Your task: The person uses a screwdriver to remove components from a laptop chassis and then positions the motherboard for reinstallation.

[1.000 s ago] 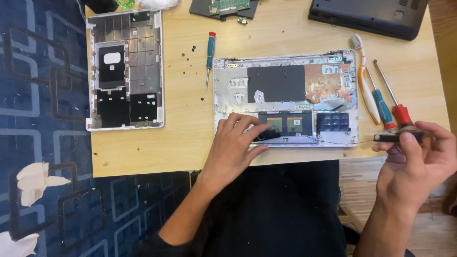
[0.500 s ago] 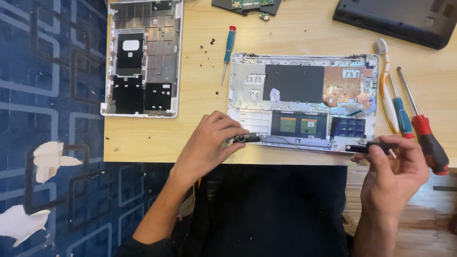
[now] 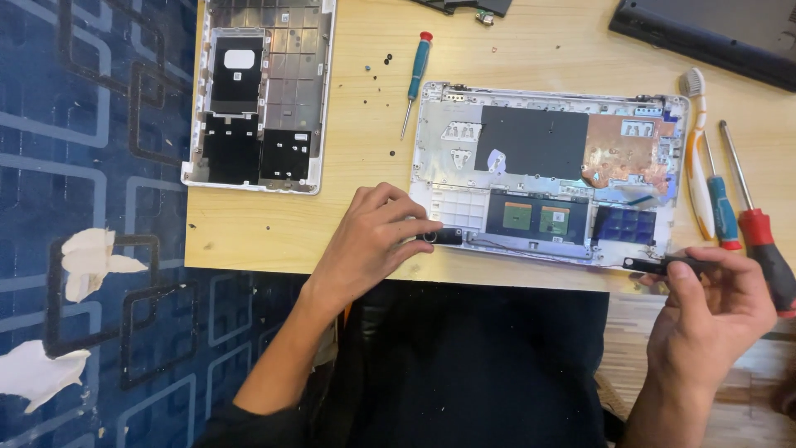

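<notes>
— Now, left hand (image 3: 369,241)?
— Grip pinches the left speaker module (image 3: 441,236) at the laptop chassis (image 3: 547,170) front edge.
— Right hand (image 3: 717,307)?
— Grip clenched on right speaker module (image 3: 655,265), just off the chassis corner, above the surface (image 3: 365,124).

Three screwdrivers (image 3: 417,70) (image 3: 720,197) (image 3: 761,232), one toothbrush (image 3: 696,162), two opened laptop shells (image 3: 547,170) (image 3: 261,91), two hands (image 3: 369,241) (image 3: 713,311).

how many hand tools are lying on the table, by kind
screwdrivers: 3, one teal-handled, one blue-handled, one red-handled
toothbrush: 1, white
total: 4

Both hands are off these tools: the left hand and the right hand each pinch a small black speaker part at the front edge of the opened laptop base.
</notes>
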